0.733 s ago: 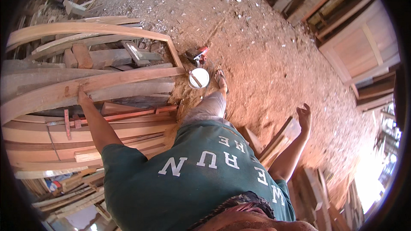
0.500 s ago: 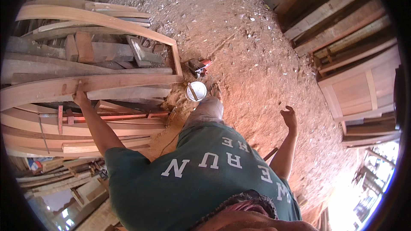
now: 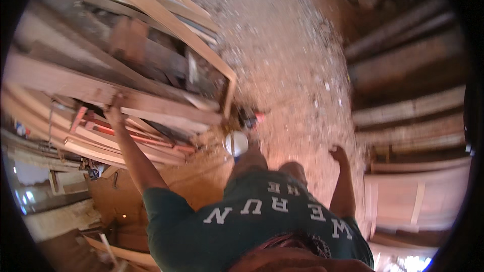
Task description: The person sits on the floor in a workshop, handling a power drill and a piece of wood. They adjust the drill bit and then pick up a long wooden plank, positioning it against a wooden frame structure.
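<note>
My left hand (image 3: 116,108) grips the near rail of a long wooden frame (image 3: 171,112), its fingers lying over the board's edge. Two long rails joined by a short crosspiece at their right end make up this frame, which lies over stacked boards. Out to the right, my right hand (image 3: 339,154) hangs in the air above the floor, with nothing seen in it. Its fingers are loosely bent and apart, slightly smeared by motion. Below the near rail lies a red bar clamp (image 3: 116,132), close to my left forearm.
Near my feet stands a white bucket (image 3: 236,143) with a stick across it, and a red and dark power tool (image 3: 249,117) lies just beyond. The dirt floor (image 3: 292,106) is strewn with chips. Timber (image 3: 408,113) and a panelled door (image 3: 398,199) line the right side.
The view has swung round, so the frame and stacked boards now slant down to the right. My left hand keeps its hold on the rail. My right hand's fingers are more bent.
</note>
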{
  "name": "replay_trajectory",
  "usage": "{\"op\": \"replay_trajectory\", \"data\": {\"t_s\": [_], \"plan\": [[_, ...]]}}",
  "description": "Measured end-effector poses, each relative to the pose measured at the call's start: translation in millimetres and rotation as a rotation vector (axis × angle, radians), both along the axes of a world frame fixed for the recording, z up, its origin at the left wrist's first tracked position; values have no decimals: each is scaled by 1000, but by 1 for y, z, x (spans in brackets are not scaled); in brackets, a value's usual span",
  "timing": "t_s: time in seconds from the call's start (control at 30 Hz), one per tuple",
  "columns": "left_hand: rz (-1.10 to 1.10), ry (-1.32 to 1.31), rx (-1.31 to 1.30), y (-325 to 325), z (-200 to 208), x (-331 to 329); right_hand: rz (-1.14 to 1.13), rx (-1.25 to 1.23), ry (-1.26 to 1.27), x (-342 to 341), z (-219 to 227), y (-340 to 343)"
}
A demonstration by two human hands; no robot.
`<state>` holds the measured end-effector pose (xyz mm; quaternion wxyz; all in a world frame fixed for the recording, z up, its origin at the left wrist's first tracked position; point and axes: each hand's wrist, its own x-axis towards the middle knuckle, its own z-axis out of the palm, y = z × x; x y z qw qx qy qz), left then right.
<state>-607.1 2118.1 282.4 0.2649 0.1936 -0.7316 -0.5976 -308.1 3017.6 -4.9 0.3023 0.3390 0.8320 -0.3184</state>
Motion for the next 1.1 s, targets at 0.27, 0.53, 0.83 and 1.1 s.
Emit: {"op": "replay_trajectory", "data": {"t_s": [0.27,0.53,0.83,1.1], "plan": [[-4,79,47,34,-1,-19,527,-82,157,-219,-9,-74],[161,-10,30,15,-12,-16,1017,-267,276,-438,70,-200],[585,97,76,96,12,-73,1497,-255,352,-668,46,-218],[651,9,157,37,-31,-12,1456,-329,214,-748,32,-215]]}}
